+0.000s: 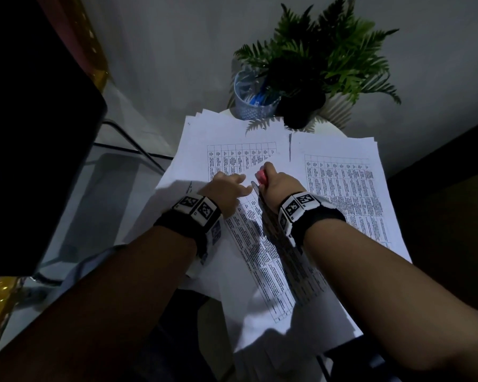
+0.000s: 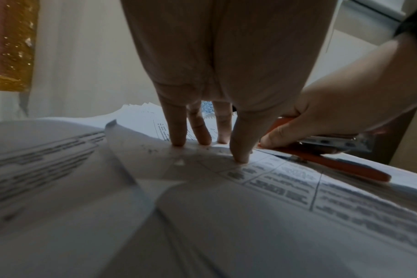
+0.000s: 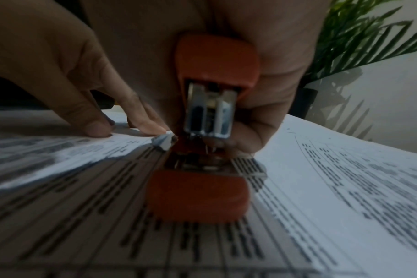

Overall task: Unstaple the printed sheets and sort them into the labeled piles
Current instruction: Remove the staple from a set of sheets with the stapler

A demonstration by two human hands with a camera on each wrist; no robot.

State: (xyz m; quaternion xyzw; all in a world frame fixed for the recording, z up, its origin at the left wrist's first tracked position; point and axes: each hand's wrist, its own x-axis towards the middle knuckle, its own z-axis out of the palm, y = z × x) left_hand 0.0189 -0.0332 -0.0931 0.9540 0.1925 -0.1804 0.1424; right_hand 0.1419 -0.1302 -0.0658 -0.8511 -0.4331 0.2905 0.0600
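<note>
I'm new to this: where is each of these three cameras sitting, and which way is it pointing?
Head: on the person's head, looking down at printed sheets, both forearms showing.
Left wrist: looks along the left hand, fingertips pressing paper.
Right wrist: looks along the right hand, its grip round an orange stapler.
All three views share the stapler and sheets.

Orange stapler (image 3: pixel 204 116), white sheets (image 1: pixel 262 260) with black printed tables, green fern (image 1: pixel 329 51).

I can't read any words here. The sheets (image 1: pixel 260 172) have tables full of tiny print, but it is too small and blurry for me to read. My wristbands (image 1: pixel 198 208) have black and white square codes, not words.
</note>
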